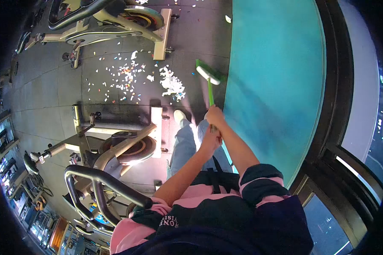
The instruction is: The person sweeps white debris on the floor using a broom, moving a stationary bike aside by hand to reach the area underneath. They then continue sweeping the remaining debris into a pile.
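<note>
A green broom [210, 92] slants away from my body, its green and white head low over the dark floor beside the turquoise strip. My right hand [215, 116] is closed around the handle, farther down toward the head. Closer to my waist, my left hand [210, 139] also wraps the handle, near its upper end. Left of the broom head lies a heap of white paper scraps [172, 83]. Smaller paper bits [127, 76], white with some orange and blue, are scattered farther left.
An exercise bike [127, 148] stands close on my left, its black handlebar [115, 182] by my left elbow. Another exercise bike [115, 25] is ahead on the left. A turquoise floor strip [272, 85] runs along the right, bordered by a dark window frame [340, 85].
</note>
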Demonstrator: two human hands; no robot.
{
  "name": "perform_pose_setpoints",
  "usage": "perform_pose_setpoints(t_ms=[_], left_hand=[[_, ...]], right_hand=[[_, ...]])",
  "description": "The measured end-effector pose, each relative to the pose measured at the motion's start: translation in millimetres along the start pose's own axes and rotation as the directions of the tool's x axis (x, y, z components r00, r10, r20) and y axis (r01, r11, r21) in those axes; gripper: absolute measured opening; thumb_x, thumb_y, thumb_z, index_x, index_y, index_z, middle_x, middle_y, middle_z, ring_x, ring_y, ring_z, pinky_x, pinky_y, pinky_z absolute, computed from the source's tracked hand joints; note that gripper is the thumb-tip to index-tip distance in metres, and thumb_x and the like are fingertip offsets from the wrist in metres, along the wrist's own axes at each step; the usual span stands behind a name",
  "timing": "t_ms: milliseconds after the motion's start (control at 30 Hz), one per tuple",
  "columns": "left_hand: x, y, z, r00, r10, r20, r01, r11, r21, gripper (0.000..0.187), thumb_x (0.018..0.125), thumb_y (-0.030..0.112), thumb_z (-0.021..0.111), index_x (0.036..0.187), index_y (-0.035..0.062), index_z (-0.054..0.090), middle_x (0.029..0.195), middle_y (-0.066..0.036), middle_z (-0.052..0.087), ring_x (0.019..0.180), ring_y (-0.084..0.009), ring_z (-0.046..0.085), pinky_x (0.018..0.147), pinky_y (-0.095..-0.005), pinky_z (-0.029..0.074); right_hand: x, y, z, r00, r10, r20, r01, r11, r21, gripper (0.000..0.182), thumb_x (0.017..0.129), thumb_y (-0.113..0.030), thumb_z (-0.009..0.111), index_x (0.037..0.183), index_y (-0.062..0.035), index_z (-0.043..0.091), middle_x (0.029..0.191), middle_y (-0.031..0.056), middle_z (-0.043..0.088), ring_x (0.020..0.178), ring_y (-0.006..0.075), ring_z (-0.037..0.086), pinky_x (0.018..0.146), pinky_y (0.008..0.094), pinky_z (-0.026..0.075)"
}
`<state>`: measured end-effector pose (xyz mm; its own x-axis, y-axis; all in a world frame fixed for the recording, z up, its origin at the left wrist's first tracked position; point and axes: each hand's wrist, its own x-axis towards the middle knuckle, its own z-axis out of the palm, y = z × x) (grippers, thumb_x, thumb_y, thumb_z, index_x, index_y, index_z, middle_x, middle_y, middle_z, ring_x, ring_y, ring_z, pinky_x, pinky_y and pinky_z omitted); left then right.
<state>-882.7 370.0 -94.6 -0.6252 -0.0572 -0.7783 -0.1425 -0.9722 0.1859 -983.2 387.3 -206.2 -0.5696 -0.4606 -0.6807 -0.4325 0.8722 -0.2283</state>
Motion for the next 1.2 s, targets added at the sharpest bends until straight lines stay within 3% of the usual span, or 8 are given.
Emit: perform_pose_setpoints(t_ms=[167, 300, 367, 567, 700, 933, 1033, 1200], left_hand=[[-66.4, -40.7, 12.1, 0.99, -0.013, -0.138, 0.036, 0.986, 0.164, 0.067, 0.075, 0.003, 0.046, 0.131, 0.0077, 0.009, 0.069, -0.01, 0.05, 0.05, -0.0162, 0.05, 0.039, -0.0261, 0.038], [-89.3, -63.7, 26.8, 0.979, -0.082, -0.188, 0.143, 0.93, 0.338, 0.072, 0.074, 0.003, 0.047, 0.131, 0.0099, 0.003, 0.068, -0.012, 0.05, 0.048, -0.0178, 0.05, 0.037, -0.0273, 0.038], [-69.3, -110.0, -0.7, 0.973, 0.135, -0.186, -0.034, 0.884, 0.467, 0.074, 0.073, 0.004, 0.047, 0.13, 0.0128, 0.001, 0.07, -0.015, 0.051, 0.048, -0.0189, 0.05, 0.038, -0.0295, 0.04], [-53.5, -48.6, 8.5, 0.996, -0.091, 0.026, 0.084, 0.977, 0.196, 0.066, 0.072, 0.005, 0.049, 0.128, 0.0125, 0.015, 0.072, -0.011, 0.05, 0.053, -0.0179, 0.051, 0.046, -0.0297, 0.044], [-30.9, -28.4, -8.4, 0.992, -0.125, 0.021, 0.123, 0.99, 0.062, 0.045, 0.071, 0.005, 0.048, 0.112, 0.0087, 0.03, 0.067, -0.008, 0.049, 0.045, -0.017, 0.047, 0.04, -0.0273, 0.039], [-83.6, -42.0, 3.0, 0.975, -0.167, -0.147, 0.19, 0.968, 0.163, 0.048, 0.071, 0.001, 0.047, 0.113, 0.0086, 0.026, 0.079, -0.013, 0.049, 0.054, -0.0203, 0.052, 0.045, -0.0316, 0.045], [-89.2, -54.3, 19.4, 1.0, -0.004, -0.001, 0.004, 0.984, 0.176, 0.06, 0.07, -0.001, 0.049, 0.12, 0.0099, 0.018, 0.085, -0.014, 0.048, 0.058, -0.0217, 0.054, 0.046, -0.0333, 0.047], [-87.4, -40.4, 22.6, 0.993, -0.111, 0.03, 0.1, 0.963, 0.25, 0.065, 0.069, 0.001, 0.05, 0.124, 0.0088, 0.016, 0.077, -0.012, 0.049, 0.054, -0.0202, 0.053, 0.045, -0.0318, 0.045]], right_hand=[[-78.1, -6.6, 4.8, 0.988, -0.061, 0.141, 0.05, 0.996, 0.08, 0.063, 0.069, -0.01, 0.051, 0.127, 0.0032, 0.029, 0.082, 0.0286, 0.058, 0.078, 0.0409, 0.058, 0.069, 0.0458, 0.048], [-111.7, 8.7, 1.6, 0.975, -0.221, 0.013, 0.212, 0.949, 0.231, 0.064, 0.069, -0.011, 0.051, 0.128, -0.0018, 0.03, 0.083, 0.0272, 0.058, 0.079, 0.0408, 0.058, 0.07, 0.0455, 0.047], [-121.7, -0.1, -23.6, 0.991, -0.073, 0.116, 0.044, 0.97, 0.238, 0.062, 0.068, -0.01, 0.051, 0.127, -0.0027, 0.033, 0.084, 0.0263, 0.058, 0.079, 0.0399, 0.058, 0.071, 0.0449, 0.047], [-81.3, 12.5, -14.1, 0.996, 0.091, 0.023, -0.092, 0.995, 0.033, 0.049, 0.074, -0.013, 0.048, 0.117, 0.0076, 0.039, 0.081, 0.0265, 0.059, 0.076, 0.0389, 0.059, 0.067, 0.0455, 0.048], [-60.7, 2.0, 4.2, 0.993, -0.059, 0.105, 0.069, 0.993, -0.094, 0.041, 0.076, -0.013, 0.046, 0.111, 0.0084, 0.042, 0.076, 0.0243, 0.06, 0.072, 0.0378, 0.061, 0.063, 0.0448, 0.049], [-104.2, -11.2, 9.3, 0.99, 0.064, 0.122, -0.059, 0.997, -0.044, 0.055, 0.073, -0.014, 0.051, 0.122, 0.0056, 0.035, 0.078, 0.0237, 0.06, 0.074, 0.0374, 0.061, 0.065, 0.0451, 0.049], [-120.5, -3.6, -13.6, 0.984, 0.018, 0.179, -0.014, 1.0, -0.02, 0.062, 0.07, -0.013, 0.052, 0.127, -0.0009, 0.032, 0.08, 0.0249, 0.06, 0.075, 0.039, 0.06, 0.068, 0.046, 0.048], [-116.6, 6.2, -20.1, 0.988, 0.106, 0.112, -0.117, 0.988, 0.102, 0.057, 0.067, -0.01, 0.053, 0.122, -0.0032, 0.038, 0.082, 0.0271, 0.058, 0.079, 0.0413, 0.057, 0.072, 0.0471, 0.046]])
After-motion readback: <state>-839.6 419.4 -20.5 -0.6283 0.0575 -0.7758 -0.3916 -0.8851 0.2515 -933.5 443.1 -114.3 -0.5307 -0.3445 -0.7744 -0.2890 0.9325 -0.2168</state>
